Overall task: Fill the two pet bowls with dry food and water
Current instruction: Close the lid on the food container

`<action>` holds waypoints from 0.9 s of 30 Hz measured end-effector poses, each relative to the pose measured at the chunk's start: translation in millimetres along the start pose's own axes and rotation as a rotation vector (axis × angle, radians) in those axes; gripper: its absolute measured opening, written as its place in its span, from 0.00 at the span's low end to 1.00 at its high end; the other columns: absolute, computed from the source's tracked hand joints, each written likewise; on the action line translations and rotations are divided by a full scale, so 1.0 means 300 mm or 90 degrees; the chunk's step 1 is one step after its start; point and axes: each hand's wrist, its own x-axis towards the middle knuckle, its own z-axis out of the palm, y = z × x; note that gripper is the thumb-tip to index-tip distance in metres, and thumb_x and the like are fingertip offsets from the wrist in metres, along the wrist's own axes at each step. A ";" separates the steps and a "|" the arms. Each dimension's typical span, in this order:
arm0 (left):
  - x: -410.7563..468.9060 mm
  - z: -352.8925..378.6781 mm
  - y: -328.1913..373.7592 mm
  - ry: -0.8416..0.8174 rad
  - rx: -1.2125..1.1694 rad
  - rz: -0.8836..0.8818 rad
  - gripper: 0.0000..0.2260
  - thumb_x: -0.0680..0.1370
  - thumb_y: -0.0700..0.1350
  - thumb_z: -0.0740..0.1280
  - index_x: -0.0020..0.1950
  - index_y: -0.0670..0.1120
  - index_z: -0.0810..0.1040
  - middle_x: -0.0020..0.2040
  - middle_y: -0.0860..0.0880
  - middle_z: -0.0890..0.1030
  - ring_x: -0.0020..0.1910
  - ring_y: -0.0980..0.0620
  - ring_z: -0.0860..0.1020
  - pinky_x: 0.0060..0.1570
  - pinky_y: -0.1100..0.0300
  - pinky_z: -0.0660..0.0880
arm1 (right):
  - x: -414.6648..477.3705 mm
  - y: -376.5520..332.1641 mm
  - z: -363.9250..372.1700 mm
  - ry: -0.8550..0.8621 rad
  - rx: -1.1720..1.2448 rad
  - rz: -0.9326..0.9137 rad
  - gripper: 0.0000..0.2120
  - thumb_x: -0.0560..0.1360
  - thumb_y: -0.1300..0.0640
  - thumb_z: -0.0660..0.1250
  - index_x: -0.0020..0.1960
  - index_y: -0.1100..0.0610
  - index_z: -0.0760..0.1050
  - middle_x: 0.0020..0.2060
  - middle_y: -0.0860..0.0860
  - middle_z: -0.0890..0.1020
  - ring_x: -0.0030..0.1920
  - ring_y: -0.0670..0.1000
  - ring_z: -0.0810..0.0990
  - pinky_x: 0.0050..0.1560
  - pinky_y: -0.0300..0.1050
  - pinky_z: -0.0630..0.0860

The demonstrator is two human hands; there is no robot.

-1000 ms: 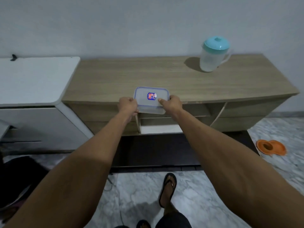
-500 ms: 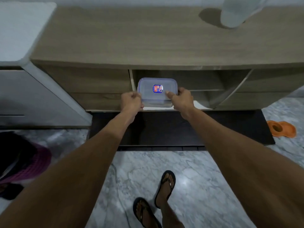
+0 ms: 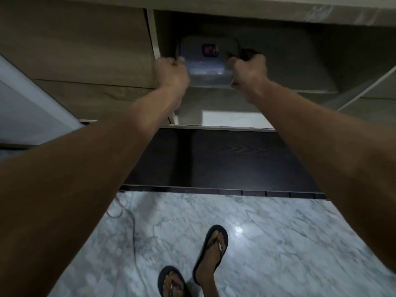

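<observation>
Item under inspection: a clear, rectangular plastic food container [image 3: 209, 61] with rounded corners and a flat lid carrying a small red-and-blue sticker. It sits in the mouth of the upper open compartment [image 3: 278, 56] of a low wood-grain table [image 3: 75, 50], close to the compartment's left partition. The frame is blurred, so I cannot tell what the container holds or whether its base rests on the shelf board.

The left hand [image 3: 171, 72] grips the container's left end with curled fingers. The right hand [image 3: 249, 70] grips the right end the same way, thumb on the lid's edge. Both forearms are bare and extend straight forward.

The table's front panels are matt, pale brown laminate with a printed grain. The compartment interior is shadowed. Below it a second opening shows a white shelf floor [image 3: 231, 120]. At the right, a slanted white-edged panel [image 3: 364, 91] crosses the table's front.

A dark, wood-textured board [image 3: 225, 159] lies at the table's foot. Beyond it the floor [image 3: 278, 243] is glossy white-and-grey marble with a light reflection. A thin cable [image 3: 132, 228] trails across it.

A pale grey cabinet [image 3: 25, 108] stands against the table's left side. Two feet in black flip-flops [image 3: 211, 251] stand on the marble.
</observation>
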 end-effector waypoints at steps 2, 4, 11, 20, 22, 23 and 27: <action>0.039 0.027 0.002 0.023 0.020 0.012 0.05 0.81 0.41 0.60 0.46 0.44 0.72 0.46 0.44 0.78 0.44 0.48 0.80 0.51 0.50 0.81 | 0.053 0.005 0.019 -0.002 0.011 0.004 0.19 0.71 0.52 0.73 0.60 0.57 0.79 0.54 0.55 0.82 0.56 0.58 0.81 0.58 0.53 0.80; 0.068 0.052 0.002 0.030 0.045 -0.002 0.09 0.80 0.40 0.59 0.58 0.40 0.72 0.55 0.42 0.79 0.53 0.43 0.81 0.55 0.48 0.80 | 0.091 0.012 0.042 -0.001 0.004 0.003 0.19 0.73 0.51 0.72 0.61 0.57 0.78 0.53 0.54 0.80 0.59 0.59 0.79 0.60 0.52 0.79; 0.133 0.091 -0.004 0.031 0.060 -0.039 0.14 0.79 0.42 0.60 0.64 0.40 0.70 0.58 0.42 0.78 0.55 0.44 0.80 0.55 0.51 0.80 | 0.168 0.026 0.096 0.024 -0.089 -0.075 0.21 0.73 0.46 0.71 0.58 0.59 0.80 0.54 0.58 0.83 0.55 0.59 0.81 0.54 0.56 0.81; 0.142 0.097 -0.018 0.021 0.092 -0.045 0.16 0.80 0.43 0.60 0.67 0.39 0.69 0.57 0.44 0.76 0.56 0.45 0.80 0.56 0.52 0.80 | 0.171 0.049 0.088 0.013 -0.142 -0.065 0.23 0.75 0.42 0.68 0.62 0.57 0.78 0.59 0.56 0.82 0.58 0.56 0.80 0.58 0.51 0.79; 0.123 0.089 0.000 0.008 0.096 -0.034 0.14 0.81 0.43 0.58 0.65 0.39 0.69 0.59 0.42 0.78 0.54 0.46 0.80 0.56 0.52 0.80 | 0.153 0.046 0.075 0.007 -0.101 -0.036 0.24 0.75 0.44 0.70 0.65 0.58 0.77 0.61 0.56 0.81 0.60 0.56 0.79 0.61 0.49 0.78; 0.103 0.080 0.014 0.008 0.090 -0.028 0.11 0.82 0.43 0.57 0.63 0.41 0.69 0.56 0.43 0.78 0.51 0.48 0.81 0.54 0.55 0.80 | 0.153 0.051 0.069 0.006 -0.057 -0.019 0.25 0.74 0.46 0.71 0.66 0.58 0.76 0.63 0.56 0.80 0.62 0.56 0.78 0.63 0.49 0.77; -0.020 -0.005 0.002 -0.047 0.065 -0.038 0.13 0.83 0.47 0.57 0.65 0.43 0.70 0.46 0.46 0.76 0.38 0.52 0.76 0.43 0.56 0.78 | -0.001 0.036 -0.026 0.023 0.017 0.006 0.21 0.73 0.48 0.71 0.64 0.56 0.76 0.54 0.53 0.83 0.59 0.57 0.80 0.63 0.55 0.76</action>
